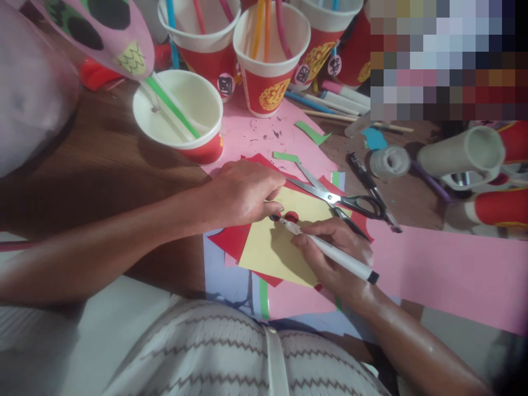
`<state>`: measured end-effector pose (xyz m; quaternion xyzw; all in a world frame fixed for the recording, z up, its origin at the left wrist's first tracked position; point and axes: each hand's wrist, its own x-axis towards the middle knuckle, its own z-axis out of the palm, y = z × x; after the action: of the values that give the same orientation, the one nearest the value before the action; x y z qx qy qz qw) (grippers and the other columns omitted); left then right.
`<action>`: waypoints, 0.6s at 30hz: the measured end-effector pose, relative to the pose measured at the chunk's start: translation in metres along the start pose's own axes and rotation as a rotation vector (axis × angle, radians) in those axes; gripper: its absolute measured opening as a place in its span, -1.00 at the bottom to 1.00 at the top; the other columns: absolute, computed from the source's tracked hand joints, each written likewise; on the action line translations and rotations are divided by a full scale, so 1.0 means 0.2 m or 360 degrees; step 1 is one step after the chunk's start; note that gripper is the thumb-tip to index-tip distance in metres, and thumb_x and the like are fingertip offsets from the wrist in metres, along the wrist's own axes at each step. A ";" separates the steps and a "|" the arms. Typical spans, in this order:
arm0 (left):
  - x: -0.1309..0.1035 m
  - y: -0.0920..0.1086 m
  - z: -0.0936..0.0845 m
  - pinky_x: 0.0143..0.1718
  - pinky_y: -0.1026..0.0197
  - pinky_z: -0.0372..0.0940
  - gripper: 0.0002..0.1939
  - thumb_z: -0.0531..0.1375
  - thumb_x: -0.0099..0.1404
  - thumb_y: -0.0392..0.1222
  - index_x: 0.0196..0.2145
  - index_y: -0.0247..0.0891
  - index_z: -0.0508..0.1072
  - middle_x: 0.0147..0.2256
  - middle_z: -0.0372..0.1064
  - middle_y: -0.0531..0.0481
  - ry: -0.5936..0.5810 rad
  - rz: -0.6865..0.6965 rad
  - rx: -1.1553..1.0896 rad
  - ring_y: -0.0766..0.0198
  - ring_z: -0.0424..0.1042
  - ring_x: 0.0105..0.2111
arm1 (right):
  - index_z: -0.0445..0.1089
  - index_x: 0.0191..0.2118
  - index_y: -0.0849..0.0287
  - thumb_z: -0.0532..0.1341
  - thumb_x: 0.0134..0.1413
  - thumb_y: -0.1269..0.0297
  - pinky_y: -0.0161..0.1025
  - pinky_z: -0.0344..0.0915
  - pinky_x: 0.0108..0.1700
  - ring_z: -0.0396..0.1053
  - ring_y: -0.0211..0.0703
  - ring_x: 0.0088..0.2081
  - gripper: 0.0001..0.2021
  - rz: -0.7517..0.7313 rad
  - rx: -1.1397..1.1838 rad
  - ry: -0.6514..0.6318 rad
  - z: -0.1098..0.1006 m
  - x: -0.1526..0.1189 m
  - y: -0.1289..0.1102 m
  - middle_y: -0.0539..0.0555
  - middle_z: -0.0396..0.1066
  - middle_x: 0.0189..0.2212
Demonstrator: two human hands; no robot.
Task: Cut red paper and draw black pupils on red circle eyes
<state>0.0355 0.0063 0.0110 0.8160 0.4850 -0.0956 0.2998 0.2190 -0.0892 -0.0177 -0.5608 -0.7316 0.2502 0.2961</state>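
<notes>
My right hand (336, 250) is closed around a white marker (346, 261) with a black end, its tip pointing up and left. The tip meets a small dark red-and-black piece (275, 216) on the yellow paper (266, 245). My left hand (251, 192) reaches in from the left, thumb and fingers bent together at that small piece, apparently pinning its edge. Just right of it lies a second red round piece (291, 216) with black on it. Red sheets (226, 242) lie under the yellow paper. Open scissors (330, 198) with black handles rest across its upper edge.
Several red-and-white paper cups (270, 71) holding coloured sticks stand at the back. A tilted cup (210, 151) holds a green stick with a pink shape (144, 47). Pens (369, 181), a clear jar (390, 162) and a tape roll (462, 157) lie right; pink paper (449, 269) extends there.
</notes>
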 end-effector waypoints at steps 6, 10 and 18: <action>0.00 0.00 0.00 -0.52 0.24 0.01 -0.77 0.10 0.13 0.00 -0.46 -0.21 0.38 -0.58 0.34 0.07 -0.0008 -0.0001 0.0011 0.28 0.28 -0.56 | 0.36 -0.39 0.16 0.24 0.01 0.39 -0.40 0.31 -0.50 0.41 -0.32 -0.53 -0.97 -0.0052 0.0099 -0.0019 0.00 0.00 -0.01 -0.07 0.47 -0.53; 0.00 0.00 0.01 -0.51 0.25 -0.01 -0.76 0.11 0.12 0.01 -0.47 -0.21 0.38 -0.60 0.32 0.08 0.0048 0.0003 0.0011 0.31 0.26 -0.57 | 0.37 -0.38 0.16 0.25 0.02 0.37 -0.42 0.31 -0.47 0.42 -0.32 -0.51 -0.96 -0.0059 0.0063 -0.0047 0.00 0.00 0.00 -0.07 0.45 -0.53; 0.00 0.01 0.03 -0.53 0.27 -0.06 -0.79 0.14 0.11 -0.03 -0.51 -0.22 0.36 -0.64 0.26 0.11 0.0156 -0.0019 0.0043 0.37 0.18 -0.61 | 0.37 -0.33 0.12 0.26 0.02 0.37 -0.45 0.30 -0.42 0.42 -0.34 -0.45 -0.94 -0.0041 0.0121 -0.0102 0.01 0.00 0.03 -0.09 0.45 -0.47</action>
<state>0.0373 0.0012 0.0069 0.8206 0.5027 -0.0638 0.2641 0.2218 -0.0890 -0.0220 -0.5313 -0.7378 0.2919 0.2969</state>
